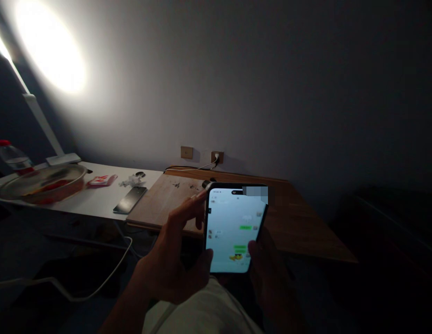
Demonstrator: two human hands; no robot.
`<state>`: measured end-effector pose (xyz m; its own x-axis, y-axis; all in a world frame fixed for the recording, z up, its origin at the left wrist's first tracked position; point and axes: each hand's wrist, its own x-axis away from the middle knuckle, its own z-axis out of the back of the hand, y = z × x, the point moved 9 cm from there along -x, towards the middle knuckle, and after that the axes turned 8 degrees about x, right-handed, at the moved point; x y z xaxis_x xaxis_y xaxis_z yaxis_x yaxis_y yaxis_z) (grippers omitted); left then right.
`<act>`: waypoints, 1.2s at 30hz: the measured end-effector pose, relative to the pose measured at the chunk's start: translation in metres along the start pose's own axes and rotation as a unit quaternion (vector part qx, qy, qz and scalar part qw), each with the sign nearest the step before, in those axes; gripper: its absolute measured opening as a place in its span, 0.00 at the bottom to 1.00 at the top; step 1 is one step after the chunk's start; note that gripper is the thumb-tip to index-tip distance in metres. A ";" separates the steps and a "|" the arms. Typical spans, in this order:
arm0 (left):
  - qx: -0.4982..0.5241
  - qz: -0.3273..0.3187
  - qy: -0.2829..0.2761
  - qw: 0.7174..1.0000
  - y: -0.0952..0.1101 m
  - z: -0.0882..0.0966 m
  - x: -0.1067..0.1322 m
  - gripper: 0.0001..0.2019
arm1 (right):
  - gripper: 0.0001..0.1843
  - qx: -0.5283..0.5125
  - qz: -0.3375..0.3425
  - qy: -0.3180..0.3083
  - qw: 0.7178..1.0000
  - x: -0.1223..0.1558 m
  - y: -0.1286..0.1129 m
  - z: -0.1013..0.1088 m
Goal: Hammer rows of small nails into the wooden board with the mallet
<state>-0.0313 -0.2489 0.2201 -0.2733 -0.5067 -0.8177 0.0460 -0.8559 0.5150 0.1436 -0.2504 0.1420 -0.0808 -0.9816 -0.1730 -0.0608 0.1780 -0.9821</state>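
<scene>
A lit smartphone (233, 227) with a chat screen is held upright in front of me, over my lap. My left hand (176, 260) wraps its left edge, fingers curled behind and thumb at the lower left corner of the screen. My right hand (267, 273) grips the lower right side in shadow, thumb resting near the screen's bottom right. Both hands are closed on the phone.
A wooden table (299, 222) stands ahead, a white table (93, 197) to its left. On the white one lie a second dark phone (130, 200), a metal dish (41, 183), a red packet (101, 180), a bottle (14, 157). A lamp (38, 116) shines; a white cable (97, 283) trails on the floor.
</scene>
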 end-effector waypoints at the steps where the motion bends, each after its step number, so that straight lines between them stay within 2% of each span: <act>1: -0.002 0.000 0.001 1.000 0.001 0.000 -0.001 0.40 | 0.22 0.013 -0.003 -0.002 1.000 0.000 -0.001 0.000; 6: -0.013 0.000 0.004 1.000 0.003 0.001 -0.003 0.36 | 0.26 0.017 -0.029 -0.058 0.998 0.004 -0.004 -0.013; 10: -0.030 -0.005 0.012 0.999 0.003 0.003 -0.002 0.34 | 0.31 0.009 -0.022 -0.059 0.998 0.005 -0.004 -0.014; 15: -0.046 -0.005 0.011 0.999 0.004 0.002 -0.002 0.35 | 0.30 0.010 -0.005 -0.058 0.998 0.005 -0.003 -0.012; 20: -0.016 -0.006 0.001 1.000 0.004 0.001 -0.004 0.34 | 0.28 -0.004 -0.001 -0.057 0.998 0.006 -0.005 -0.013; 24: 0.002 -0.005 0.011 1.000 0.000 0.002 0.000 0.31 | 0.31 -0.008 0.009 -0.069 0.998 0.007 -0.006 -0.017; 31: 0.044 -0.015 0.032 0.998 -0.004 0.004 0.003 0.32 | 0.32 0.035 0.013 -0.037 0.999 0.008 0.000 -0.009; 36: 0.032 -0.019 0.032 0.999 -0.002 0.005 0.002 0.31 | 0.27 0.015 -0.008 -0.070 0.997 0.003 0.000 -0.014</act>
<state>-0.0363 -0.2475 0.2188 -0.2113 -0.4815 -0.8506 -0.0253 -0.8673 0.4972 0.1296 -0.2528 0.1422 0.0595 -0.9846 -0.1644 -0.0313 0.1628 -0.9862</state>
